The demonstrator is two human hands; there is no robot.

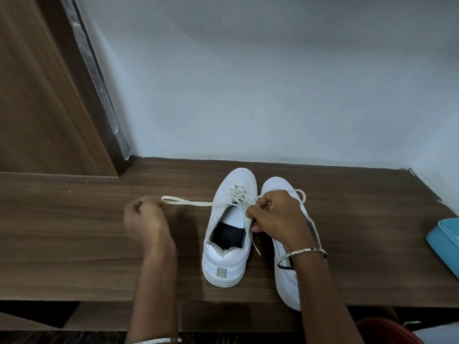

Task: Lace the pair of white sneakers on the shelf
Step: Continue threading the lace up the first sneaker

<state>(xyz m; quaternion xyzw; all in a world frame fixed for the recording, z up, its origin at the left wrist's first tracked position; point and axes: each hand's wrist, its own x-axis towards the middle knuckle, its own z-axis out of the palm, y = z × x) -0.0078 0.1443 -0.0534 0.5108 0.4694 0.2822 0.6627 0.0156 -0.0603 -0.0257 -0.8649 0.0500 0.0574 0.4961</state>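
Note:
Two white sneakers stand side by side on the wooden shelf [74,232], toes toward the wall. The left sneaker [229,244] has a cream lace [188,201] crossed through its front eyelets. My left hand [145,217] pinches one end of that lace, pulled out taut to the left of the shoe. My right hand [275,214] grips the lace at the upper eyelets on the shoe's right side, and a loose lace tip hangs below it. The right sneaker [285,281] is largely hidden under my right hand and forearm, with a lace loop showing near its toe.
A pale wall rises behind the shelf and a wooden panel [37,95] stands at the back left. A light blue container [444,242] sits at the shelf's right edge. A red object [382,331] shows below the front edge at lower right.

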